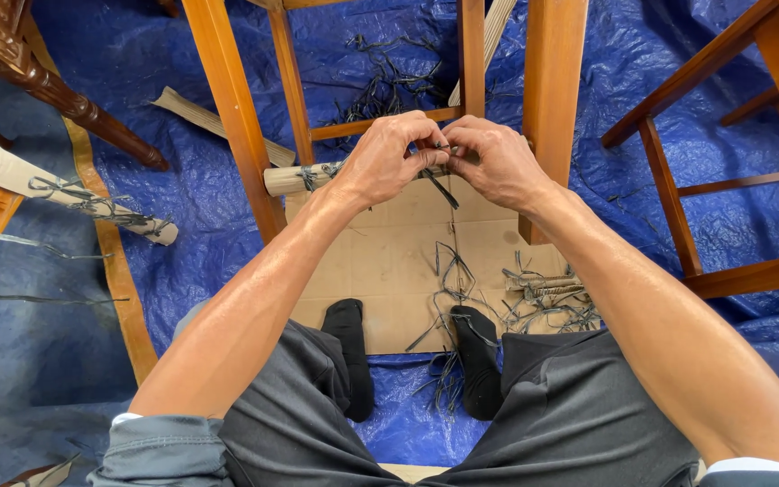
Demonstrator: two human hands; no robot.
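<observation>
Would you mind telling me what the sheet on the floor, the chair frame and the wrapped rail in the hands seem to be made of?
The floor sheet looks like blue woven plastic tarpaulin: crinkled, slightly shiny. The chair frame appears to be solid wood with an orange-brown glossy varnish and visible grain. The wrapped rail seems covered in tan corrugated cardboard, matte, tied with thin dark strips, probably plastic. Both the left hand and right hand pinch it.

The middle of the paper-wrapped rail [304,177] is covered by the left hand [380,162] and the right hand [493,162], so the wrapping under them cannot be made out, nor whether the dark strap [441,188] is pinched by both. Above the rail, the wooden chair legs [552,90] are cut off by the top edge. Right of the rail, a second chair frame [723,162] is cropped. The fingertips are hidden.
</observation>
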